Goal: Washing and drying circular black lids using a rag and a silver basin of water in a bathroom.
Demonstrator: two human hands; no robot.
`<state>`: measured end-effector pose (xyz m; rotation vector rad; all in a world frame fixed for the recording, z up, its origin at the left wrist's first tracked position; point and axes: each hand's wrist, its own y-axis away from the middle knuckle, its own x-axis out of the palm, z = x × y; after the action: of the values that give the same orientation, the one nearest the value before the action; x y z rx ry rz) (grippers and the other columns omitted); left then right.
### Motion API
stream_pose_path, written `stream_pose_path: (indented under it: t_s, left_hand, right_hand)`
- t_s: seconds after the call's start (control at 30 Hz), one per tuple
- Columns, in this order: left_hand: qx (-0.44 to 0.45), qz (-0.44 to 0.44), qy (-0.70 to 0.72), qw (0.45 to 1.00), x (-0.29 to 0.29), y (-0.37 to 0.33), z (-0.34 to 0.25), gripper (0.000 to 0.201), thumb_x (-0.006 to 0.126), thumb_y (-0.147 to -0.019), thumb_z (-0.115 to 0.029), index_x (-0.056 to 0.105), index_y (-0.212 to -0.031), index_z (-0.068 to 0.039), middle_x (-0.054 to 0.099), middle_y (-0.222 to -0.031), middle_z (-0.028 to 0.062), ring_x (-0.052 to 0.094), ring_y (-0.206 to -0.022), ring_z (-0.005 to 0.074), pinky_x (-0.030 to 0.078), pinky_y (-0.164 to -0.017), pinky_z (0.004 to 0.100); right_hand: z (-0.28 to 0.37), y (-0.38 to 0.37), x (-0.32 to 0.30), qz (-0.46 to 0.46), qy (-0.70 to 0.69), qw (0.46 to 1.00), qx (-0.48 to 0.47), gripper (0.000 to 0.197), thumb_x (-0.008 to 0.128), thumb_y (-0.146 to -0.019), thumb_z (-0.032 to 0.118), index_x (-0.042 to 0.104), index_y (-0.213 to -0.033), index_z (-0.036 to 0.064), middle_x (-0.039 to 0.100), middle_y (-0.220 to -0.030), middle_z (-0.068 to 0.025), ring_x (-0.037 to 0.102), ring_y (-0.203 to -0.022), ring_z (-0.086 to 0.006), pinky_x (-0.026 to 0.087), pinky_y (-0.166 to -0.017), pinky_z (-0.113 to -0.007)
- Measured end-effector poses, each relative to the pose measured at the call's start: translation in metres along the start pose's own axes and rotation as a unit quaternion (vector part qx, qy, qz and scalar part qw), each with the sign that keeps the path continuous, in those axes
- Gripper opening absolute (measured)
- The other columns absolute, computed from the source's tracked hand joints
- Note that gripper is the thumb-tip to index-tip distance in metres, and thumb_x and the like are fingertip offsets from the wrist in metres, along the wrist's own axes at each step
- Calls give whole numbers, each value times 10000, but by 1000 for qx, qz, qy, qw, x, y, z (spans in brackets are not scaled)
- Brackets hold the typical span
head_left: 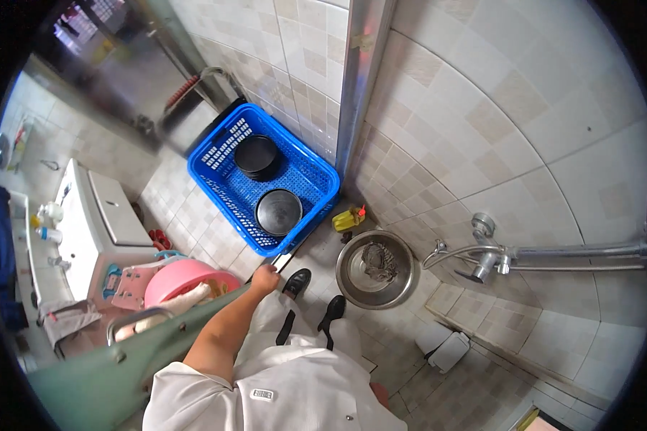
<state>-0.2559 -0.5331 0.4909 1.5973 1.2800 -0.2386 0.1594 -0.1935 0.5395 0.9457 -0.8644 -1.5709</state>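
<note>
My left hand (265, 279) is closed at the far end of a greenish glass door (194, 337) with a metal handle. Its fingertips are partly hidden, and a small white piece shows just beyond them. Past the hand a blue plastic basket (226, 223) stands on the floor. Inside it are a stack of black round plates (257, 156) and a second dark round stack (279, 212). Only a bit of my right hand (379, 393) shows beside my light clothing, low down; its fingers are hidden.
Right of my feet a steel basin (345, 276) holds a dark wet clump. Behind it stands a yellow bottle (348, 219) with a red cap. A shower tap (485, 262) juts from the tiled wall. Left of the door are a pink tub (169, 280) and a white washbasin cabinet (118, 244).
</note>
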Motion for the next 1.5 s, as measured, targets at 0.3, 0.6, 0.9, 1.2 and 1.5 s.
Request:
stream_pose_path:
  t_s: [0.3,0.6,0.9,1.2,1.5]
  left_hand:
    - [-87,-96,71,989,-11,128,136,234,615,-739,-163,714,-886,-10,696,-871,170,663,-783,304,515,-732,388]
    - [-329,-62,297,894,32,209,191,208,609,-796,-141,679,-939,-7,638,-780,112,583,-621,218,476,-526,366]
    - [-282,5,398,873,15,175,175,233,596,-815,-137,664,-1010,-28,644,-842,69,590,-687,195,495,-567,355]
    - [-34,32,255,966,-40,127,100,268,610,-815,-141,657,-1033,8,686,-903,118,643,-846,181,506,-766,311]
    - [9,37,275,961,-101,115,3,328,582,-862,-168,607,-1132,17,668,-1024,110,623,-922,176,487,-837,314]
  right_hand:
    - [25,-66,-102,-29,373,907,-195,217,607,-801,223,652,-847,16,655,-811,-181,637,-717,-346,514,-680,-436]
    - [123,-115,-105,-58,-113,992,-27,165,571,-875,161,559,-962,22,599,-810,-74,629,-658,-211,537,-550,-375]
    - [130,-109,-78,-37,-62,997,10,277,596,-875,186,570,-1075,-4,622,-873,-104,641,-721,-233,545,-596,-374]
    - [141,-78,-37,-99,-108,988,41,119,580,-857,101,585,-932,9,622,-810,-103,595,-639,-194,531,-606,-348]
    - [277,-134,-6,-39,111,992,-48,184,577,-899,169,584,-1040,52,623,-895,-64,618,-700,-157,516,-546,-298]
